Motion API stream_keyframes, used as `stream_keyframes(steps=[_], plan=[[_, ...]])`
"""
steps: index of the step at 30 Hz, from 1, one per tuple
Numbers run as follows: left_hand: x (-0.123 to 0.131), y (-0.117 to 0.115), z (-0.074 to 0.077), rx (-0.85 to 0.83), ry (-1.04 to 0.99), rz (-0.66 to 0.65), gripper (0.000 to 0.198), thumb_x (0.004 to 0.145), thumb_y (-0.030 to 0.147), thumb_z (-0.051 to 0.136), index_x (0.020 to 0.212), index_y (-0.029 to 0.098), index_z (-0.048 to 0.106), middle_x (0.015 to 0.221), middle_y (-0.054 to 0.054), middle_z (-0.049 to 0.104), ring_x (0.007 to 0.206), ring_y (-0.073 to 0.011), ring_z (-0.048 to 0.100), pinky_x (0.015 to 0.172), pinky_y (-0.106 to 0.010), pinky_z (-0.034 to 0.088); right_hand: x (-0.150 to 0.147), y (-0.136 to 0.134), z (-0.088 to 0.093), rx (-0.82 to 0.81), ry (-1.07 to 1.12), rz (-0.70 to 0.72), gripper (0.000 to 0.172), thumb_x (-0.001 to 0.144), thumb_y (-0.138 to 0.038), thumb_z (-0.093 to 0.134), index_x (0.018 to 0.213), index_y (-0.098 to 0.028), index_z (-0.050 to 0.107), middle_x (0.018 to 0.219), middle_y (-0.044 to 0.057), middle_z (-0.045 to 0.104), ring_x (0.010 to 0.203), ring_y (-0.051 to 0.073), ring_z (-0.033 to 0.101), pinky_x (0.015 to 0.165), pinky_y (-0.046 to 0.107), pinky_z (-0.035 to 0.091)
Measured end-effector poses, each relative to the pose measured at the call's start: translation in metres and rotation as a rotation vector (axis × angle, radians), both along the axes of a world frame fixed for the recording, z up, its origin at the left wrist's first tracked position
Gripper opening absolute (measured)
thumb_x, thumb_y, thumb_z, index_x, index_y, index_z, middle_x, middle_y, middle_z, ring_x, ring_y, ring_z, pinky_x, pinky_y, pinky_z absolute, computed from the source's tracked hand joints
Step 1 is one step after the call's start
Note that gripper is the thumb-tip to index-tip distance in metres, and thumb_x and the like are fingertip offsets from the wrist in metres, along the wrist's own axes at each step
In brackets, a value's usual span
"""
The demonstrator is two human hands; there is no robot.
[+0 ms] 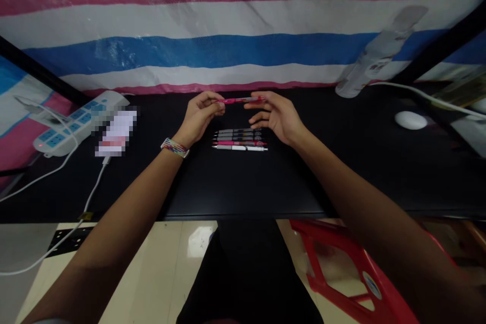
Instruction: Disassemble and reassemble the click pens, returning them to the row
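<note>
My left hand (203, 113) pinches the pink-red left end of a pen (239, 100), which is level above the black desk. At the pen's other end, my right hand (279, 115) closes its upper fingers on the clip end, while its lower fingers stand apart. Part of that end is hidden by the hand. Just below, several pens lie side by side in a row, all pointing the same way: dark grey pens (238, 134), one pink-red pen (239, 143) and, nearest me, a white-and-grey pen (240, 148).
To the left, a white power strip (81, 124) and a blurred-out phone (117, 132) with a white cable rest on the desk (243, 187). A clear bottle (374, 63) and white mouse (410, 120) are at right. A red stool (341, 273) stands below the desk edge.
</note>
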State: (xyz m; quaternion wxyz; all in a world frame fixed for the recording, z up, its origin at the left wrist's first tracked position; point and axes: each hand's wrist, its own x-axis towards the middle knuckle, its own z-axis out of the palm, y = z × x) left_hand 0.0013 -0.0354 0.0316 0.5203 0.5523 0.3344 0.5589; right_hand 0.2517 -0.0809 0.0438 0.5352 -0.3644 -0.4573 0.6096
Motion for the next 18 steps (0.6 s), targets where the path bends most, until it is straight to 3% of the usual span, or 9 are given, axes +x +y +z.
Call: stream_keyframes(steps=[3,6,11,18], plan=[[-0.004,0.001,-0.001,0.005,0.061,-0.035,0.023,0.075,0.021,0.096,0.092,0.021,0.082,0.079,-0.001,0.075,0.077,-0.0149,0.074,0.075,-0.027,0.061,0.000,0.003,-0.014,0.138,-0.171,-0.099,0.022,0.097,-0.045,0.088,0.097,-0.024,0.080,0.091,0.005,0.082,0.072,0.018,0.072,0.068,0.032,0.062],[-0.005,0.001,-0.002,0.013,0.113,-0.063,0.022,0.075,0.023,0.096,0.090,0.020,0.081,0.079,-0.002,0.076,0.074,-0.0140,0.073,0.074,-0.026,0.060,-0.001,0.003,-0.021,0.301,-0.321,-0.184,0.012,0.099,-0.035,0.080,0.093,-0.026,0.083,0.090,0.005,0.080,0.082,0.021,0.073,0.079,0.037,0.064],[-0.005,0.000,-0.001,0.074,0.225,-0.052,0.014,0.080,0.027,0.094,0.089,0.021,0.084,0.079,-0.005,0.078,0.073,-0.0155,0.072,0.074,-0.030,0.060,-0.001,-0.001,-0.016,0.412,-0.500,-0.189,0.016,0.101,-0.038,0.073,0.097,-0.029,0.086,0.097,0.004,0.082,0.085,0.025,0.072,0.093,0.047,0.061],[-0.007,-0.004,-0.002,0.277,0.590,-0.015,0.011,0.086,0.032,0.084,0.089,0.022,0.088,0.086,-0.006,0.083,0.080,-0.0199,0.071,0.076,-0.033,0.054,0.008,-0.001,-0.016,0.580,-0.818,-0.097,0.022,0.104,-0.030,0.063,0.102,-0.029,0.085,0.110,0.009,0.085,0.102,0.033,0.074,0.104,0.053,0.055]])
